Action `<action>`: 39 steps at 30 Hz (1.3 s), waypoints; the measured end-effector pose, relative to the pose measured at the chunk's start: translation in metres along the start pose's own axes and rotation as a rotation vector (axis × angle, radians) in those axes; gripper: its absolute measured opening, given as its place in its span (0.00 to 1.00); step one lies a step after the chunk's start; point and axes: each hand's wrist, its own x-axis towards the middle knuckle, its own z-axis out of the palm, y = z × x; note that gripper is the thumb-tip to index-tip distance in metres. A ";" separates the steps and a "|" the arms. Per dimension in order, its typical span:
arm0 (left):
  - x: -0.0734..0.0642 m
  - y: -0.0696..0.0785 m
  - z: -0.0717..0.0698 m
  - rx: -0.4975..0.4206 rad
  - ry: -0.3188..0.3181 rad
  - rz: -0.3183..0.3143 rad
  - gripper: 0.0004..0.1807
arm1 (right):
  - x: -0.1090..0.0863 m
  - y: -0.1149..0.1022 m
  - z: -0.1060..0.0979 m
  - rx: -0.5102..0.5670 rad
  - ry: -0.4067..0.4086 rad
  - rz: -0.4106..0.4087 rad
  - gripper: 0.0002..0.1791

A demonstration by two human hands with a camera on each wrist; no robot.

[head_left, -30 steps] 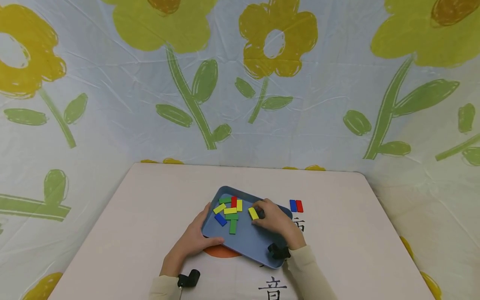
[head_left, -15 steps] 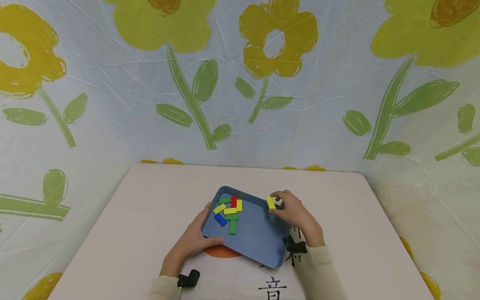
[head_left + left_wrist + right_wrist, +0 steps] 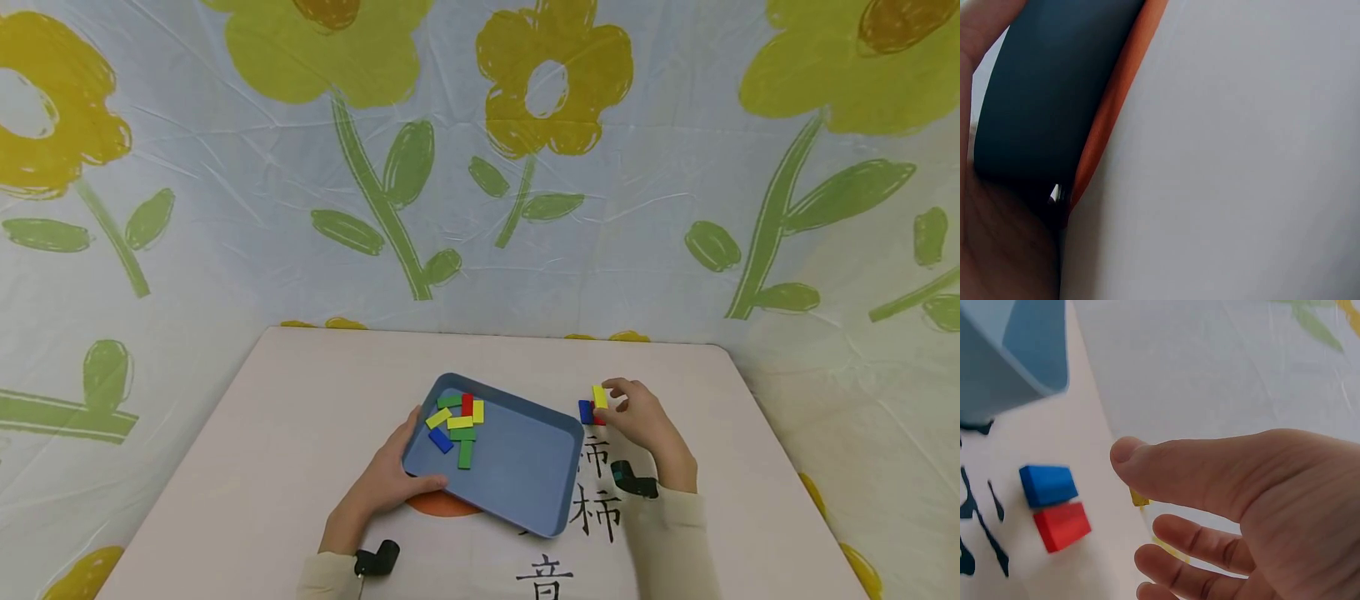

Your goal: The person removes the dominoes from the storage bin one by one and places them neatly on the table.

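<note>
My left hand (image 3: 386,479) grips the blue-grey tray (image 3: 517,467) at its left end, thumb over the near rim. In the left wrist view the tray's dark side (image 3: 1054,94) fills the upper left beside the palm. Beyond the tray's right end, my right hand (image 3: 645,425) pinches a yellow block (image 3: 599,395) between thumb and fingers, above a red block (image 3: 599,421) and a blue block (image 3: 586,412) lying side by side on the table. The right wrist view shows the red block (image 3: 1063,526) and blue block (image 3: 1049,485) apart from the thumb, which mostly hides the yellow block (image 3: 1140,499).
Inside the tray's left half lie several blocks, among them a green block (image 3: 465,455), a blue block (image 3: 441,440) and a red block (image 3: 467,405). Printed black characters (image 3: 597,512) and an orange shape (image 3: 442,503) mark the tablecloth. A flower-patterned curtain (image 3: 637,200) stands behind the table.
My right hand has carried the yellow block from inside the tray, rightward over its rim, to above the red and blue blocks. The left hand and tray have stayed put.
</note>
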 end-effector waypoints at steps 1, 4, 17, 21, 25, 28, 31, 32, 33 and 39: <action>0.000 0.000 0.000 0.001 0.002 0.002 0.67 | 0.000 0.003 0.000 -0.002 -0.003 0.012 0.30; 0.001 -0.001 0.000 0.004 0.004 0.009 0.67 | 0.002 0.010 0.001 0.001 -0.015 0.045 0.30; 0.001 0.000 0.000 -0.018 -0.004 -0.007 0.68 | 0.003 0.028 0.007 -0.018 -0.065 0.149 0.31; 0.001 0.000 0.000 -0.021 -0.002 -0.003 0.68 | 0.004 0.030 0.009 -0.017 -0.066 0.161 0.32; 0.001 0.001 0.000 -0.020 -0.001 -0.002 0.68 | 0.004 0.030 0.010 -0.019 -0.064 0.169 0.32; 0.001 0.001 0.000 -0.021 -0.003 -0.005 0.68 | 0.004 0.030 0.010 -0.017 -0.066 0.179 0.32; 0.001 0.001 0.000 -0.024 -0.003 -0.006 0.68 | 0.004 0.031 0.009 -0.016 -0.069 0.176 0.32; 0.001 0.001 0.000 -0.025 -0.003 -0.006 0.68 | 0.004 0.031 0.009 -0.014 -0.068 0.179 0.32; 0.001 0.001 0.000 -0.024 -0.002 -0.006 0.68 | 0.004 0.031 0.009 -0.013 -0.068 0.182 0.32; 0.001 0.000 0.000 -0.012 -0.003 -0.016 0.68 | 0.004 0.031 0.011 -0.009 -0.070 0.203 0.31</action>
